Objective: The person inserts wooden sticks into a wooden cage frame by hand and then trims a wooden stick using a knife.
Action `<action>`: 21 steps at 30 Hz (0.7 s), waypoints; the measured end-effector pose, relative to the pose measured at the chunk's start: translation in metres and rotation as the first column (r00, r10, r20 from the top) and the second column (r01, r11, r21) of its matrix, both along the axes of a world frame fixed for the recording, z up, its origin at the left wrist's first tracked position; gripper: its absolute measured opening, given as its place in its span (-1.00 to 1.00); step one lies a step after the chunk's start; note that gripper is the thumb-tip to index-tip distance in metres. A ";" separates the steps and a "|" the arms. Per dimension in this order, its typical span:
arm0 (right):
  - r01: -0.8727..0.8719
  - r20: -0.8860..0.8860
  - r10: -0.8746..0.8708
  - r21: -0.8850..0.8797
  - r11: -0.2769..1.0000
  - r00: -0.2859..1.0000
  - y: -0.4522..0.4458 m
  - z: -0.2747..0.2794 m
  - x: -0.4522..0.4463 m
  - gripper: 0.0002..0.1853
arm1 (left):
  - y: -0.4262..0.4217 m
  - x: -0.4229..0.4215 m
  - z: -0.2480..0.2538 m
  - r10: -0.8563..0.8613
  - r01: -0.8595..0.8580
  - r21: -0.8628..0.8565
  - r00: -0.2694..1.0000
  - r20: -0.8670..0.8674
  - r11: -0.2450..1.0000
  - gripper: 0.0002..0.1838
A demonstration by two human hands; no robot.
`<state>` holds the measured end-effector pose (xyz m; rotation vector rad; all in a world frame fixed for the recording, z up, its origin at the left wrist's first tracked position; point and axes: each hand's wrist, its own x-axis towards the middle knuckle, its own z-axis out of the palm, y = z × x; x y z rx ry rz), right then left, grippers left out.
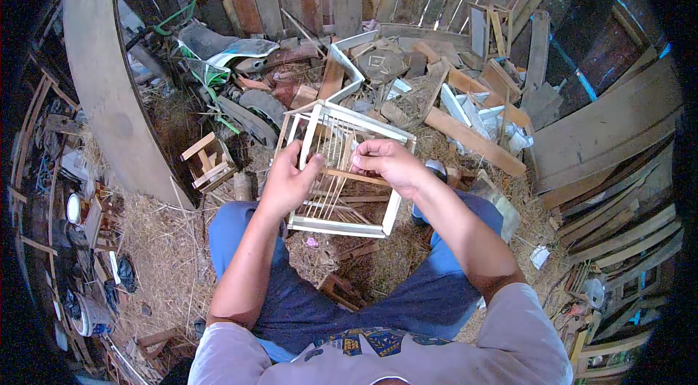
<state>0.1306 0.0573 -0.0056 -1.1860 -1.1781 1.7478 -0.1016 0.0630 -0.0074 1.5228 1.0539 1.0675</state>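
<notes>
A small wooden cage frame with thin parallel rods is held up between my knees, tilted slightly. My left hand grips its left side bar, thumb on the near face and fingers around the bar. Over the rods, my right hand has thumb and forefinger pinched together near a brown crossbar. Whatever sits in that pinch is too small to make out.
Straw covers the floor around my legs. A small wooden crate lies at left, beside a curved board. Planks and scrap wood pile up ahead, near a bicycle-like frame. A bucket stands at lower left.
</notes>
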 end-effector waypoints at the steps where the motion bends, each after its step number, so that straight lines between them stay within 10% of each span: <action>1: -0.005 0.007 0.005 0.002 1.000 1.000 0.000 0.000 0.000 -0.91 | 0.000 0.000 0.001 -0.003 0.003 0.012 1.000 -0.013 1.000 -0.80; 21: 0.080 -0.363 -0.178 -0.267 0.960 0.915 0.011 -0.001 0.008 -0.85 | 0.003 0.006 -0.004 -0.074 0.078 -0.073 0.996 0.059 0.994 -0.80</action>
